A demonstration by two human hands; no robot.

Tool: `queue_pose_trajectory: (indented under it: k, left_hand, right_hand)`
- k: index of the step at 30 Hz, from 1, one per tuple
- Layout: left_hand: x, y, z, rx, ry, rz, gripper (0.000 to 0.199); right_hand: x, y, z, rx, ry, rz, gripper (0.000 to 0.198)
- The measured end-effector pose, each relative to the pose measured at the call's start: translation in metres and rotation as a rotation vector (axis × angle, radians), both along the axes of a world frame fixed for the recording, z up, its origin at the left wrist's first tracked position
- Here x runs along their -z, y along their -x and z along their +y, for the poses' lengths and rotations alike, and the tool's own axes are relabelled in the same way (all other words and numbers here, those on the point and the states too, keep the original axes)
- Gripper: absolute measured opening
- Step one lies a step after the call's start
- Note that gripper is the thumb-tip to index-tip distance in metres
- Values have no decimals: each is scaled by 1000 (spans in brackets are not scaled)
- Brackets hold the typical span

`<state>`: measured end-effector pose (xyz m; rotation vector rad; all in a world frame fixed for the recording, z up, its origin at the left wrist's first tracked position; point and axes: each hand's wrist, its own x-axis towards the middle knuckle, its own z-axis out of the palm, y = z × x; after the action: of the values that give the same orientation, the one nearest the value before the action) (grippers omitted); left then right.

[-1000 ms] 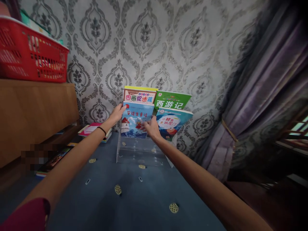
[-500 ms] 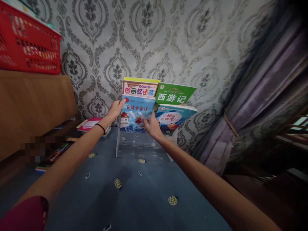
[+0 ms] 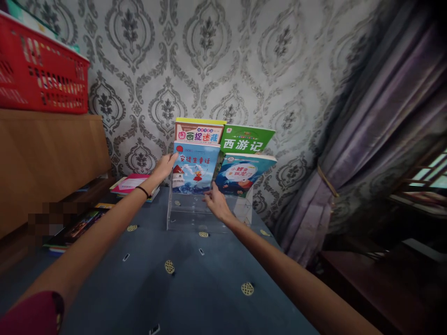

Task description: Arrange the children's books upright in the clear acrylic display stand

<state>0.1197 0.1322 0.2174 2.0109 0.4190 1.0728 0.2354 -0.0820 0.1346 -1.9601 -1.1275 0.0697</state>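
A light blue picture book [image 3: 195, 174] stands in the front left of a clear acrylic book stand [image 3: 192, 216]. My left hand [image 3: 165, 167] is closed on the book's upper left edge. Low at its right corner is my right hand [image 3: 217, 203], fingers apart and touching or very near the bottom edge; exact contact is unclear. To the right leans a darker blue book [image 3: 237, 174] with a fish title. Behind them rise a green book [image 3: 249, 137] and a brown-and-white book [image 3: 199, 135] with a yellow-edged one at its back.
The stand rests on a dark blue patterned tablecloth [image 3: 195, 288] before a patterned wall. At left are a pink-topped stack of books [image 3: 131, 184], more books [image 3: 82, 225] and a wooden cabinet [image 3: 52, 153] bearing a red basket [image 3: 52, 74]. A tied grey-purple curtain [image 3: 324, 190] hangs right.
My right hand has slid down from the light blue book's cover and right edge to its lower right corner. My left hand stays at the left edge. The view has shifted slightly.
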Motion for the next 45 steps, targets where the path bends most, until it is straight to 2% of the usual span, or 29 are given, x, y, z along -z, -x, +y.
queue_pose_trajectory:
  k: [5, 9, 13, 16, 22, 28, 36, 45]
  left_hand:
    - [8, 2, -5, -56, -78, 54, 41]
    - [12, 3, -9, -112, -158, 100, 43]
    - [10, 2, -13, -175, -227, 167, 45]
    - [8, 2, -16, -222, -252, 220, 45]
    - [4, 3, -24, -290, -286, 293, 49]
    - [-3, 5, -34, -380, -295, 399, 51]
    - [-6, 1, -39, -435, -283, 461, 56]
    - [2, -5, -35, -446, -287, 412, 54]
  right_hand:
    - [4, 1, -1, 12, -4, 69, 71]
    - [4, 4, 2, 17, -62, 150, 73]
    - [3, 8, 10, 31, -157, 351, 77]
    - [1, 9, 19, 18, -179, 447, 76]
    - [-3, 4, 34, 13, -221, 583, 64]
    - [-2, -4, 33, 15, -268, 591, 51]
    - [7, -8, 38, 40, -319, 543, 48]
    - [13, -5, 36, 44, -308, 463, 56]
